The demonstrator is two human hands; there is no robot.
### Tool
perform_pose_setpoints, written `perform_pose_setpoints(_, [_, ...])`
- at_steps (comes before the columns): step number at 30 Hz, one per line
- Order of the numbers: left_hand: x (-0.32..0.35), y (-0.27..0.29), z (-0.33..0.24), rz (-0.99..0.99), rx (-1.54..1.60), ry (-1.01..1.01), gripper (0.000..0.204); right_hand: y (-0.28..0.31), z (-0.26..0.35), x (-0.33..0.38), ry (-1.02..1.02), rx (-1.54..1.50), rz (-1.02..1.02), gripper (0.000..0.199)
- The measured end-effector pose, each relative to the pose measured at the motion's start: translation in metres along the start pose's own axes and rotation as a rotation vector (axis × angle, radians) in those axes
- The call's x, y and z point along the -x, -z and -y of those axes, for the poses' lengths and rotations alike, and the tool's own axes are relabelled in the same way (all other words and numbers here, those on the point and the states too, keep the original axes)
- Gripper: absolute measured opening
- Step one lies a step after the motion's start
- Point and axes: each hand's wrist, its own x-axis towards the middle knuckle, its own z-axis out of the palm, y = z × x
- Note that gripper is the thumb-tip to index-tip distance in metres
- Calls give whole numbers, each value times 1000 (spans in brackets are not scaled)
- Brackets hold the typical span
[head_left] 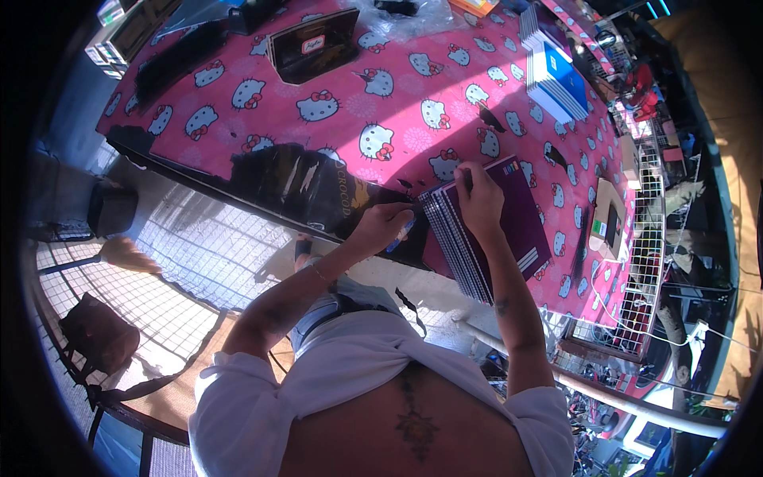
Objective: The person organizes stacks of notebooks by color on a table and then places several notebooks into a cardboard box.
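Observation:
A stack of purple notebooks (pixel 517 215) with white-striped spines lies at the table's near edge. Over its upper left corner is my right hand (pixel 482 199), fingers curled and pinched together; what they hold, if anything, cannot be made out. My left hand (pixel 383 227) is closed just left of the stack, beside the spines. A small clear-and-blue object (pixel 404 232) pokes out from its fingers, too small to name. Under both hands spreads a pink tablecloth (pixel 342 131) printed with white cat faces, torn along the near edge where black material (pixel 290 187) shows.
Blue-covered notebooks (pixel 558 79) stand stacked at the far right. An open dark case (pixel 314 48) sits at the back, near clear plastic wrapping (pixel 421 20). A cardboard box (pixel 609 219) is by the right edge, next to wire mesh (pixel 645 270). A broom (pixel 131 255) lies at left.

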Motion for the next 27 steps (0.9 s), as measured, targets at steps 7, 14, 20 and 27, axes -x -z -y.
perform_pose_setpoints(7, [-7, 8, -5, 230, 859, 674, 30, 1, 1, 1, 4, -7, -21, 14])
perform_pose_setpoints(14, [-8, 11, -5, 259, 867, 684, 29, 2, 1, 0, -4, -11, -27, 13])
perform_pose_setpoints(20, [-6, 3, 4, 177, 451, 334, 30, 1, 2, 0, 3, -17, -34, 13])
perform_pose_setpoints(27, [-7, 12, 0, 265, 863, 705, 30, 1, 2, 1, -11, -12, -26, 13])
